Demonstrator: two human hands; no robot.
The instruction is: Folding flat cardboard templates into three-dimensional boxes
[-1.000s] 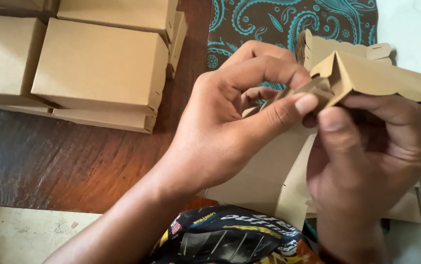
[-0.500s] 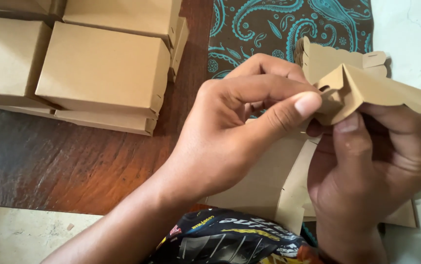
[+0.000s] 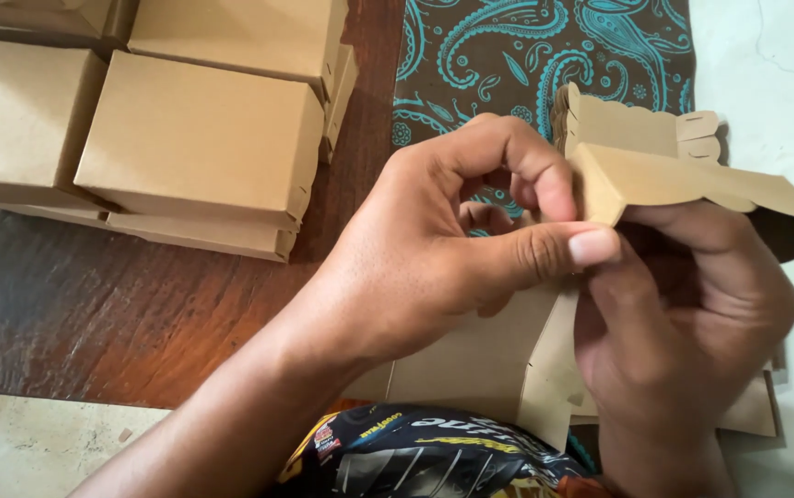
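We hold a partly folded brown cardboard box blank (image 3: 664, 180) between both hands, raised above the wooden table (image 3: 93, 314). The relation that matters is at the folded corner of the blank, where the two hands meet.

Our left hand (image 3: 434, 249) comes in from the near left. Its thumb and forefinger are pressed together on the left corner of the folded panel, and the thumb tip lies flat against the cardboard edge. The other fingers are curled into the palm behind the pinch.

Our right hand (image 3: 683, 314) sits under and to the right of the blank. Its fingers wrap the underside of the panel and are closed on it. We cannot tell how the thumb lies, as the cardboard hides it.

The long axis of the folded panel runs from left to right and dips slightly toward the right, where a scalloped flap juts past our right hand. The unfolded part of the blank hangs down toward us between the wrists. The left hand is nearer the corner, and the panel extends to the right of its pinch.

On the far left of the table stands a stack of finished cardboard boxes (image 3: 199, 138). A brown cloth with a teal paisley pattern (image 3: 545, 46) lies beyond the hands. A dark printed packet (image 3: 415, 452) lies at the near edge.
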